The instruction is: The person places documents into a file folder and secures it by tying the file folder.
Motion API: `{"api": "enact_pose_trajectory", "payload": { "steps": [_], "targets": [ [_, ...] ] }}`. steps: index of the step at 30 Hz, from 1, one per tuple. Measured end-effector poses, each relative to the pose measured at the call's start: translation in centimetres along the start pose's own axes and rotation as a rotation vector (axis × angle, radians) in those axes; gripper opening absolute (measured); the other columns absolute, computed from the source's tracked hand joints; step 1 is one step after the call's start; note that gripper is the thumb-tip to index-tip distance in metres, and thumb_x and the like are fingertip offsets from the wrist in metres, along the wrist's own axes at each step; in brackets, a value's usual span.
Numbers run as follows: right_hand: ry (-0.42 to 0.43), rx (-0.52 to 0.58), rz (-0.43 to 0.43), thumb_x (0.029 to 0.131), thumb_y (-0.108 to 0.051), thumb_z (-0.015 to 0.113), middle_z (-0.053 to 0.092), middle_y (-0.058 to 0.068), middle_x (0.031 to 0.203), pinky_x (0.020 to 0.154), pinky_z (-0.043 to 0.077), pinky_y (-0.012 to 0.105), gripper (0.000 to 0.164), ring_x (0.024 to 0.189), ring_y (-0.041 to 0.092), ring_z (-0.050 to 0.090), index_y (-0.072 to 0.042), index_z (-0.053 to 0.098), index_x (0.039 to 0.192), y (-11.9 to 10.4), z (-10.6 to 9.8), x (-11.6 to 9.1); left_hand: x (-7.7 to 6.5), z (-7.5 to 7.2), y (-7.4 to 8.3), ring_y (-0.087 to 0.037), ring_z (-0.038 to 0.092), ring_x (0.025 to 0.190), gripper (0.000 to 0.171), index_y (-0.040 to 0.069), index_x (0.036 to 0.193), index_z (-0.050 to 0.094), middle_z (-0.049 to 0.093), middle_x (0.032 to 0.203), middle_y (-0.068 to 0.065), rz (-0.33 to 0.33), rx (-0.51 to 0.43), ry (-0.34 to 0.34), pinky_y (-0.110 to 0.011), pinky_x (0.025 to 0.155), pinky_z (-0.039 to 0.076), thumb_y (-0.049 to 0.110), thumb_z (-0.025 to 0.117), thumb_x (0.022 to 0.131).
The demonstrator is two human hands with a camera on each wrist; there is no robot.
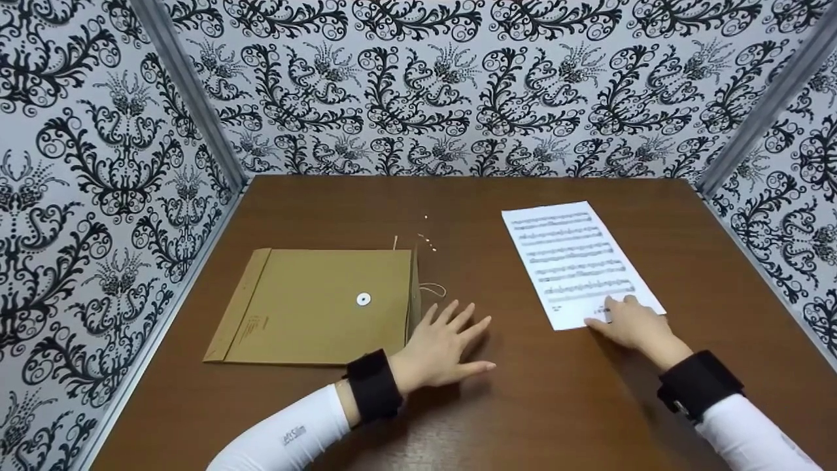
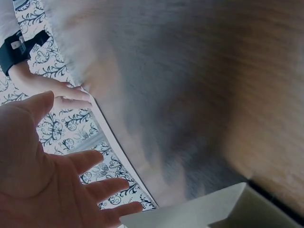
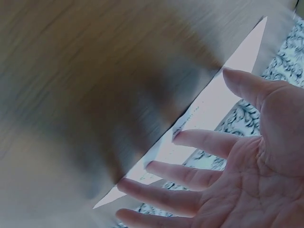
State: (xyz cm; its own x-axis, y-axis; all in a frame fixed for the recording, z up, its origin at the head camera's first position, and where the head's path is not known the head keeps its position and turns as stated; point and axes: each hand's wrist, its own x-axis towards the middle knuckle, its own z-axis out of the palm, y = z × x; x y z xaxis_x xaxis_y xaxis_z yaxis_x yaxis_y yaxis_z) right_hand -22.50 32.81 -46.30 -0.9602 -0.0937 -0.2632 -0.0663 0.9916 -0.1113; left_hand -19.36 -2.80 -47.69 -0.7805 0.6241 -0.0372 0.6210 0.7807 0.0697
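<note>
A sheet of music (image 1: 575, 258) lies flat at the right of the table, several staves printed on it. The right hand (image 1: 637, 325) rests with its fingertips on the sheet's near edge. In the right wrist view its fingers (image 3: 190, 142) are extended along the edge of the white sheet (image 3: 209, 107). To the left lies a brown paper envelope (image 1: 320, 307) with a white button and a string (image 1: 433, 289) at its right end. The left hand (image 1: 444, 347), fingers spread and holding nothing, is beside the envelope's right end, which gapes in the left wrist view.
The brown wooden table (image 1: 523, 405) carries a few small pale bits (image 1: 428, 242) beyond the envelope. Patterned wall panels (image 1: 425, 85) stand behind and on both sides, joined by grey corner posts (image 1: 189, 91).
</note>
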Motion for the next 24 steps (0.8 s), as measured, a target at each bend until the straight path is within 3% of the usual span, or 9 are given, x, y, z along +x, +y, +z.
{"api": "enact_pose_trajectory", "payload": {
  "steps": [5,12,19,24],
  "targets": [
    [0.009,-0.019,-0.019,0.101,-0.045,0.057,0.046,0.050,0.129,0.081,0.050,0.074,0.074,0.103,0.066,0.058,0.016,0.046,0.141,-1.8,0.2,-0.8,0.1,0.1,0.0,-0.031,0.031,0.158,0.077,0.032,0.162,0.029,0.033,0.169,-0.005,-0.004,-0.006,-0.013,-0.054,0.127,0.028,0.074,0.038,0.098],
    [0.039,-0.043,-0.055,0.099,-0.042,0.062,0.053,0.045,0.118,0.068,0.053,0.058,0.068,0.087,0.056,0.062,0.015,0.052,0.135,-4.0,1.0,-1.4,0.3,-0.2,0.2,-0.031,0.032,0.157,0.076,0.030,0.162,0.030,0.034,0.169,-0.006,-0.027,-0.012,-0.032,-0.053,0.127,0.028,0.071,0.041,0.099],
    [0.023,-0.058,-0.084,0.104,-0.040,0.054,0.052,0.047,0.125,0.072,0.055,0.061,0.062,0.097,0.061,0.062,0.013,0.053,0.137,-5.9,1.3,-2.2,0.4,-0.2,0.2,-0.029,0.030,0.158,0.077,0.030,0.162,0.029,0.031,0.170,-0.005,-0.053,0.014,-0.050,-0.052,0.127,0.028,0.071,0.041,0.099],
    [0.033,-0.068,-0.105,0.103,-0.039,0.056,0.053,0.046,0.126,0.073,0.056,0.060,0.061,0.100,0.060,0.062,0.012,0.054,0.137,-7.5,1.5,-2.8,0.6,-0.1,0.3,-0.029,0.028,0.159,0.077,0.031,0.163,0.028,0.029,0.171,-0.004,-0.064,0.023,-0.074,-0.052,0.128,0.027,0.072,0.041,0.098]
  ]
}}
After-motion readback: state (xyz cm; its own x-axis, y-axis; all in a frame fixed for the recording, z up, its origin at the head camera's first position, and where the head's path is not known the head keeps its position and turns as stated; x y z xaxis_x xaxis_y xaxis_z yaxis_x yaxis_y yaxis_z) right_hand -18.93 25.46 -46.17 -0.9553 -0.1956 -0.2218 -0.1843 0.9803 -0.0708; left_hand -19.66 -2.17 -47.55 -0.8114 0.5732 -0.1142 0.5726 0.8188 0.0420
